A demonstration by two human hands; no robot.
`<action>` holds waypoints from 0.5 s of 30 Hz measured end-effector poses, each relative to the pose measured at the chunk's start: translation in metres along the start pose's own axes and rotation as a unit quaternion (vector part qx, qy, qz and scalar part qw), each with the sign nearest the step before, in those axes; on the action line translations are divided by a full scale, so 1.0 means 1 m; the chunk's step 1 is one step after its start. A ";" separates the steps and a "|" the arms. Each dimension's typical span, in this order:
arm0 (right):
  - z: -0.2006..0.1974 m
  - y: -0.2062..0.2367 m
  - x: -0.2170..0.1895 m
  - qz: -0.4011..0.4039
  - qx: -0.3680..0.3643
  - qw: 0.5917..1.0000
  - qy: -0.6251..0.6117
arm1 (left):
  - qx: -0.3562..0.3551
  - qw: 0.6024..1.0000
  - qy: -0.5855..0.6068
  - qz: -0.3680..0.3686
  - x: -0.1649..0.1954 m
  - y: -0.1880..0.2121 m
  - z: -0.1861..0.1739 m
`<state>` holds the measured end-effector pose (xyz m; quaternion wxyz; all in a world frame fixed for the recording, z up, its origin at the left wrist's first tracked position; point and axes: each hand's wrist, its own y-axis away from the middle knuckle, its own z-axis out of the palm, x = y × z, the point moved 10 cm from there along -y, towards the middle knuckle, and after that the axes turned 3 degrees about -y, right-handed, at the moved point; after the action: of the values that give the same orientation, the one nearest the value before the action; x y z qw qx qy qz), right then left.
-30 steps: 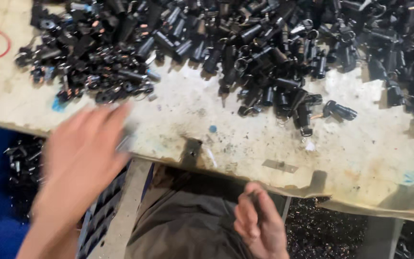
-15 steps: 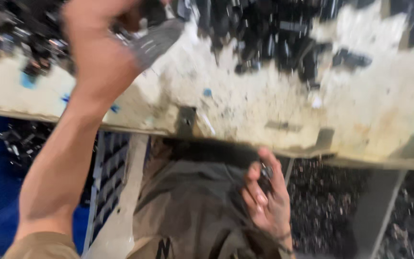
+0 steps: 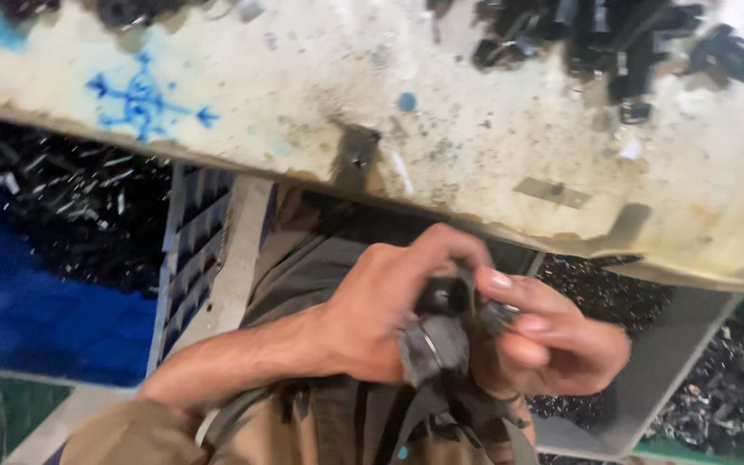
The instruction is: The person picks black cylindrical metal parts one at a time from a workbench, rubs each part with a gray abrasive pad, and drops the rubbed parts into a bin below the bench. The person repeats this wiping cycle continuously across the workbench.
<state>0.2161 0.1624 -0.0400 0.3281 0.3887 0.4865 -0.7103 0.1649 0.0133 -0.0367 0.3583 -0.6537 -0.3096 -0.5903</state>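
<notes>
Gripping small black parts (image 3: pixel 441 331) with your left hand (image 3: pixel 381 314) and right hand (image 3: pixel 553 344): likely rigid, light; pinch by body, not edges.

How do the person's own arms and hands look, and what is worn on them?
Both hands are bare, without gloves. The left hand continues into a bare forearm; a khaki short sleeve shows near the shoulder. The right hand has short, pale fingernails; its forearm is hidden.
</notes>
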 end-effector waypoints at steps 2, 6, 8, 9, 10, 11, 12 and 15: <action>0.006 -0.002 0.003 0.010 -0.047 0.997 0.061 | 0.007 0.998 -0.048 0.048 0.008 0.002 -0.001; 0.018 -0.007 -0.003 0.000 -0.174 0.972 0.160 | -0.050 0.990 -0.125 0.044 -0.004 0.006 0.005; 0.016 -0.010 -0.006 0.023 -0.204 0.966 0.159 | -0.099 0.983 -0.141 0.058 -0.004 0.005 0.013; 0.018 -0.010 -0.005 0.034 -0.220 0.962 0.157 | -0.126 0.979 -0.144 0.063 -0.003 0.003 0.018; 0.019 -0.011 -0.004 0.040 -0.236 0.958 0.156 | -0.151 0.975 -0.147 0.068 -0.001 0.000 0.022; 0.022 -0.011 -0.002 0.045 -0.253 0.954 0.155 | -0.193 0.961 -0.193 0.041 -0.005 -0.003 0.027; 0.026 -0.009 0.001 0.050 -0.269 0.949 0.154 | -0.233 0.943 -0.237 0.013 -0.009 -0.004 0.030; 0.049 0.007 0.016 0.029 -0.378 0.903 0.200 | -0.268 0.911 -0.301 -0.087 -0.012 -0.004 0.005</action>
<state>0.2031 0.1130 -0.0457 0.3668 0.3835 0.7626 -0.3699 0.1631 0.0194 -0.0486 0.0068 -0.8426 -0.2885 -0.4547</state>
